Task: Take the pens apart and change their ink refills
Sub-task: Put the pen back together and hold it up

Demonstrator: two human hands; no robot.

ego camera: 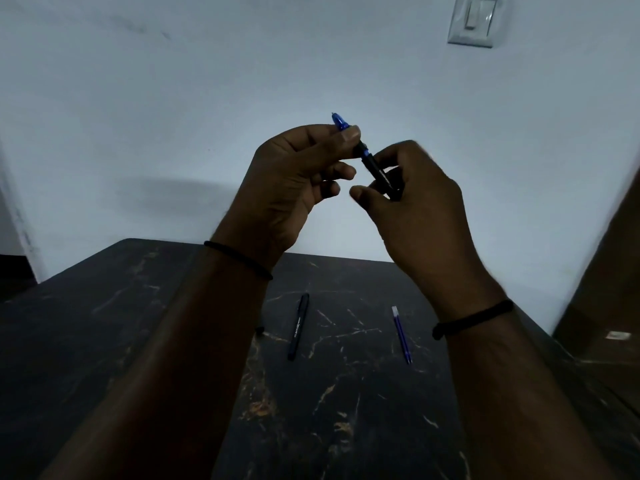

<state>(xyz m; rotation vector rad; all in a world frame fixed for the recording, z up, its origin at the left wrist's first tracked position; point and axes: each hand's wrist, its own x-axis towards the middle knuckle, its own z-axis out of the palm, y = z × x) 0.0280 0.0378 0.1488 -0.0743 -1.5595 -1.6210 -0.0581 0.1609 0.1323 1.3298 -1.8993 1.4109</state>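
- My left hand is pinching the blue tip of the pen between thumb and forefinger.
- My right hand is curling its fingers around the black barrel; both are holding it up above the surface.
- I judge I am unscrewing or refitting this joint; next calls for a steady twist.
- Below, another black pen and a loose refill are lying well apart.

Plain home room: dark marble-patterned table, bare white wall, wall light switch.
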